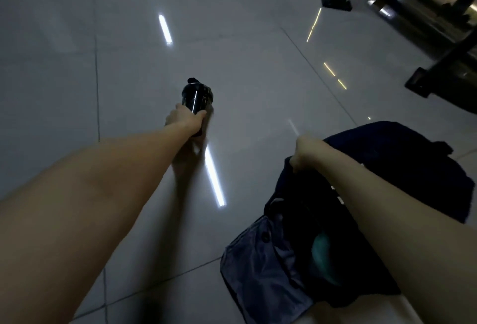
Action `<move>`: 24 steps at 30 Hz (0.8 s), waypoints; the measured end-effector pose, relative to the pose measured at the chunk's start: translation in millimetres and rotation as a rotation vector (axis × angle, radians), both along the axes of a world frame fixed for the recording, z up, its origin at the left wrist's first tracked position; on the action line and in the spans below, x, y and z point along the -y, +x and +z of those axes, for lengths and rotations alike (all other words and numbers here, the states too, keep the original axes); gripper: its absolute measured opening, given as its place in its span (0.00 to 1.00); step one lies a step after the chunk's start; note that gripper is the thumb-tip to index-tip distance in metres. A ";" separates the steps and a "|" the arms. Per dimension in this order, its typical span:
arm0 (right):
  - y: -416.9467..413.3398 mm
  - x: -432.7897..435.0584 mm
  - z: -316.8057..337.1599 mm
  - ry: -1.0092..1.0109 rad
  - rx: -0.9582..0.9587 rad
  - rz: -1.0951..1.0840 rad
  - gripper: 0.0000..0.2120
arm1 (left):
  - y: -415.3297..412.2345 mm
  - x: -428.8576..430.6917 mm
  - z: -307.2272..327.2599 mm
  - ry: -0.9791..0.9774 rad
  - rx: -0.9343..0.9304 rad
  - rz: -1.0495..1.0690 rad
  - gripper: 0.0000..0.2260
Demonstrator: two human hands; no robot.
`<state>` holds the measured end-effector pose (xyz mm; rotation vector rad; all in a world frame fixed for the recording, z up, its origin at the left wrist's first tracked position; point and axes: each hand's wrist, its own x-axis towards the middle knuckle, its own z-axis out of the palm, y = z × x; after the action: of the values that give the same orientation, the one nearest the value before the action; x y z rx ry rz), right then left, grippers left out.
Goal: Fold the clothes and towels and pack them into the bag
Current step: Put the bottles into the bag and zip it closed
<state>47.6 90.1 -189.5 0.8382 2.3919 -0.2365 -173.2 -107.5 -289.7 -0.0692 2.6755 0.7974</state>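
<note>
On a glossy tiled floor (pixel 258 65) streaked with reflected strip lights, a person's left hand (pixel 184 118) reaches far forward and wraps its fingers round the lower body of a black bottle (pixel 197 96). The bottle stands on the tiles well apart from the packing, so the long reach looks meant to fetch it toward the bag. To the right, the right hand (pixel 305 152) is closed on a pinch of dark fabric at what appears to be the upper rim of the bag (pixel 260 272). Judging by the raised edge, it holds the mouth up and open so things can go in. The bag lies slumped on the floor close to the person, its blue-grey flap with a button spread toward the camera. Inside the opening, partly hidden by the right forearm, sits a teal item (pixel 322 254), likely a towel already packed, though the dim light leaves this unsure. A dark navy cloth (pixel 413 163) lies spread just behind the bag; whether it is a garment waiting to be folded or part of the bag cannot be told. A black metal frame (pixel 438 73) stands at far right.
</note>
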 end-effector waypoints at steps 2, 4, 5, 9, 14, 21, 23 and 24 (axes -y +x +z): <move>-3.5 -3.4 -1.1 -0.029 0.038 0.008 0.09 | -6.4 -5.8 -5.5 0.009 0.028 0.042 0.34; -2.8 -4.4 0.7 -0.057 0.062 0.016 0.07 | -4.0 -9.5 -7.9 -0.004 0.027 0.040 0.36; -1.4 -4.4 2.1 -0.075 0.067 0.016 0.08 | -0.3 -11.2 -7.3 -0.016 0.026 0.025 0.37; 6.1 -2.0 10.7 -0.133 0.039 0.019 0.11 | 24.8 -10.6 -0.5 -0.029 0.154 -0.101 0.42; 23.2 3.8 15.8 -0.086 -0.010 0.125 0.09 | 87.7 11.1 8.4 0.117 0.419 -0.252 0.27; 78.8 30.9 22.4 0.279 -0.287 0.613 0.20 | 198.7 40.6 20.6 0.837 0.397 -0.123 0.26; 94.0 39.4 21.3 0.310 -0.189 0.619 0.24 | 225.3 40.6 16.5 0.858 0.364 -0.142 0.30; 101.0 42.9 21.6 0.319 -0.120 0.589 0.28 | 238.0 38.9 14.7 0.848 0.355 -0.158 0.31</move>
<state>148.6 47.2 -167.8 0.2175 2.7080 0.3440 64.8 -146.4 -275.0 0.1895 1.8153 1.6060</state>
